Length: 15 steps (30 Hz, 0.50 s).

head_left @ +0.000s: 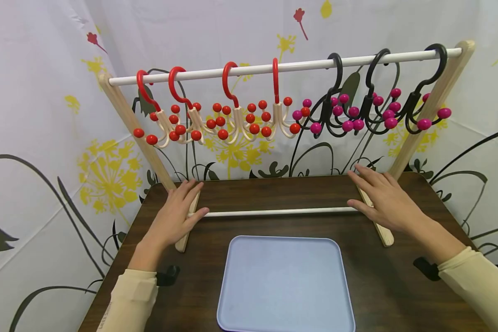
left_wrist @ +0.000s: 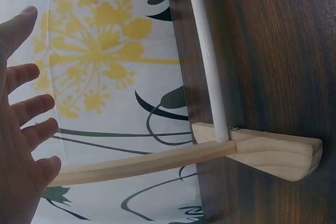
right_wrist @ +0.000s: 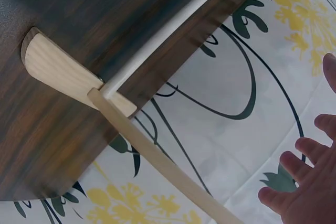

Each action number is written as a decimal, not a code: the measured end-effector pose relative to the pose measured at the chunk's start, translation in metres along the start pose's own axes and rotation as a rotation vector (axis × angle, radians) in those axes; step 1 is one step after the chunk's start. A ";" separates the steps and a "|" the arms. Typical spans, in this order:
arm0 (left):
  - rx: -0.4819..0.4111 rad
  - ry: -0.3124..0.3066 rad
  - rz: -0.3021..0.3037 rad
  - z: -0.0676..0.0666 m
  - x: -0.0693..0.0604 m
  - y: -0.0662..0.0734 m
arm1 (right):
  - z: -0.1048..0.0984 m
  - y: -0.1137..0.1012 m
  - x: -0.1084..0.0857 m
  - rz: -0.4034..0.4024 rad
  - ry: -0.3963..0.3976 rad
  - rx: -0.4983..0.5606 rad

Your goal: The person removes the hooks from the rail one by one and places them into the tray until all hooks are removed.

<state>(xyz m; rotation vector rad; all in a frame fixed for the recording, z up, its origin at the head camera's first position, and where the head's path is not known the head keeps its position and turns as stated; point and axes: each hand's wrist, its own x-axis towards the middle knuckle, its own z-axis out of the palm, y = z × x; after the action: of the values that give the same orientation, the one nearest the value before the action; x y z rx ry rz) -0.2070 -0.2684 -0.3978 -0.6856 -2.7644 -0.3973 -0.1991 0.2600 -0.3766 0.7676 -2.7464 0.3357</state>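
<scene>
Apparently ready, no grip begun: my left hand (head_left: 176, 212) and right hand (head_left: 383, 198) are spread and hold nothing.
They hover near either end of a pale-grained wooden rack (head_left: 154, 159); the next move, I'd judge, calls for curling fingers round whatever is taken. Curved red-and-cream hangers (head_left: 237, 113) and black hangers (head_left: 366, 108), tipped with glossy balls (head_left: 295, 128), hang from its smooth white rod (head_left: 299, 66); below, a flat, round-cornered blue tray (head_left: 285, 286) lies on the dark wood-grained tabletop (head_left: 199, 276).

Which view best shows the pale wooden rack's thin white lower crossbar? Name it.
The head view, where the lower crossbar runs between both pale wooden feet, almost unobstructed. Each wrist view shows only one end stretch, the rest running out of frame.
</scene>
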 end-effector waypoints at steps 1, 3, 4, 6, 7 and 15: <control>-0.003 0.000 0.002 0.001 0.000 0.000 | 0.000 0.000 0.000 0.000 0.000 0.000; -0.010 0.000 0.003 0.001 0.001 0.000 | 0.001 -0.001 0.001 0.005 -0.003 0.004; -0.015 -0.003 0.002 0.002 0.001 0.001 | 0.001 -0.001 0.001 0.009 -0.006 0.006; -0.022 -0.007 -0.001 0.002 0.001 0.001 | 0.002 -0.001 0.001 0.016 -0.015 0.010; -0.024 -0.010 -0.003 0.003 0.002 0.002 | 0.002 -0.001 0.001 0.019 -0.019 0.011; -0.027 -0.022 -0.008 0.006 0.001 0.003 | 0.004 -0.003 0.001 0.008 -0.014 0.015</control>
<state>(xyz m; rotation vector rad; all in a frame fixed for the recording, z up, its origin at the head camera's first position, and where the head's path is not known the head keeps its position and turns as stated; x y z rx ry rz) -0.2078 -0.2635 -0.4027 -0.6891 -2.7877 -0.4315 -0.1988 0.2557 -0.3791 0.7663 -2.7633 0.3541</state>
